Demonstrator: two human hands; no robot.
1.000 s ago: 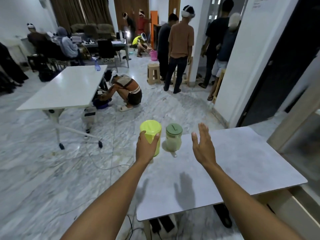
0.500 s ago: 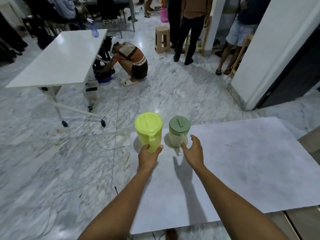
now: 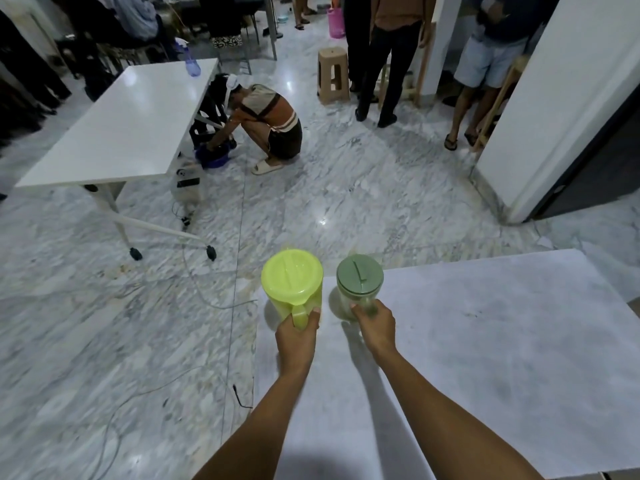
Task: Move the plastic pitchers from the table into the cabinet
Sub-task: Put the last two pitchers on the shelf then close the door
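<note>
Gripping two pitchers: left hand [image 3: 296, 337] yellow pitcher [image 3: 292, 282], right hand [image 3: 375, 323] green pitcher [image 3: 359, 284].

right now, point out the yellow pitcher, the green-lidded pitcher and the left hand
yellow pitcher [image 3: 292, 276], head view, middle of its lid
green-lidded pitcher [image 3: 360, 274], head view, middle of its lid
left hand [image 3: 296, 337], head view, back of the hand

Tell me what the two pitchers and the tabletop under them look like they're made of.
Yellow pitcher: plastic by the look, bright lime, slightly see-through, with a moulded lid and handle held by the left hand. Green-lidded pitcher: clear body, probably plastic though glass can't be ruled out, with a matte sage lid; the right hand has a grip on it. Table: smooth, pale, marble-patterned top, possibly laminate or stone.
</note>
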